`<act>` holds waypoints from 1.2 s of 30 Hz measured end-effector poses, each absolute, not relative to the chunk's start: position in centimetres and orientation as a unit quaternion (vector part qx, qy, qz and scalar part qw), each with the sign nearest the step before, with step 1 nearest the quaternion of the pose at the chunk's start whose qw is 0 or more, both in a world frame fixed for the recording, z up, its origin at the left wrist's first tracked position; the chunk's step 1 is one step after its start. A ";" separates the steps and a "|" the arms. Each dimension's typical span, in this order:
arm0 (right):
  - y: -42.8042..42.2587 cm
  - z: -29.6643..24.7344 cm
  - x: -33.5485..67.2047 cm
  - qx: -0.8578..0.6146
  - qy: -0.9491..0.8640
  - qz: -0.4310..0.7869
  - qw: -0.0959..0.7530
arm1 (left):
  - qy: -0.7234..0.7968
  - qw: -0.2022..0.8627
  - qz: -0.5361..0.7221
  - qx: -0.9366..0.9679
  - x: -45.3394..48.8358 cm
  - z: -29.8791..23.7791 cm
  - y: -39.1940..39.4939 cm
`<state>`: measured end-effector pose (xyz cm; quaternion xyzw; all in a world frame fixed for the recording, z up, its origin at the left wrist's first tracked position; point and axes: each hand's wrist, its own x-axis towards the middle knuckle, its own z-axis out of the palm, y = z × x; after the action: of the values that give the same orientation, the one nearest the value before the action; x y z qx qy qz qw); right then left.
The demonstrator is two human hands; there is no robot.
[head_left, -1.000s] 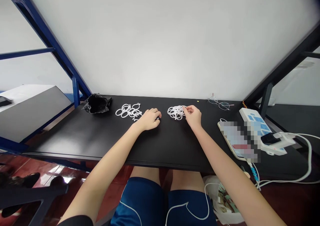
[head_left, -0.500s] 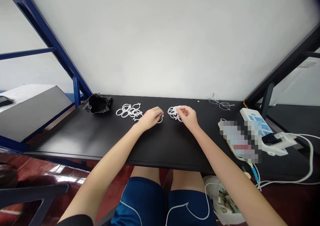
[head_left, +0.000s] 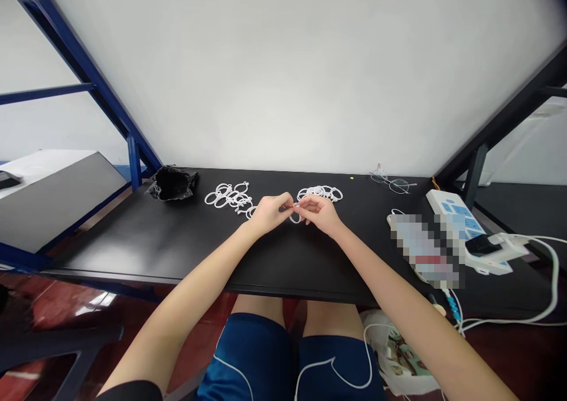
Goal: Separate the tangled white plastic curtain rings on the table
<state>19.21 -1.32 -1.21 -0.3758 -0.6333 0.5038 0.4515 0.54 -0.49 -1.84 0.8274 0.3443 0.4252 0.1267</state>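
Between my two hands, above the black table, is one white plastic ring (head_left: 295, 218) that looks like a curtain ring. My left hand (head_left: 271, 211) pinches it from the left, with finger and thumb pressed together. From the right, my right hand (head_left: 322, 212) closes its fingertips on the same ring; the fingers hide its upper part. A loose pile of white rings (head_left: 229, 197), some of them open, lies left of my left hand. Just behind my right hand lies another group of white rings (head_left: 330, 192).
A crumpled black bag (head_left: 173, 184) stands open at the back left of the black table (head_left: 292, 265). Glasses (head_left: 392, 182) lie at the back right. Nearer on the right are a blurred-out phone (head_left: 423, 253), a power strip (head_left: 456, 215) and white cables (head_left: 553, 277).
My right hand has left the right-hand group of rings and moved left to meet my left hand. My left hand has shifted slightly right with its ring, which both hands now hold.
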 end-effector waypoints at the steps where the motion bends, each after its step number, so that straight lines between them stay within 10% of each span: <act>1: -1.3 -1.2 19.3 -0.373 -0.636 0.505 0.449 | 0.347 0.129 0.423 0.827 0.6 -1.8 -0.6; 15: -0.8 -1.0 20.1 -0.385 -0.615 0.488 0.485 | 0.356 0.313 0.400 0.785 1.3 -1.8 -0.7; 36: -0.8 -1.7 20.8 -0.376 -0.779 0.202 0.458 | 0.348 0.068 0.346 0.869 -0.4 -1.0 -0.2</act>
<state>20.81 -0.79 -1.74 -0.3763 -0.7794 0.2019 0.4584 -0.42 -0.21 -1.00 0.8686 0.3477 0.3464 0.0684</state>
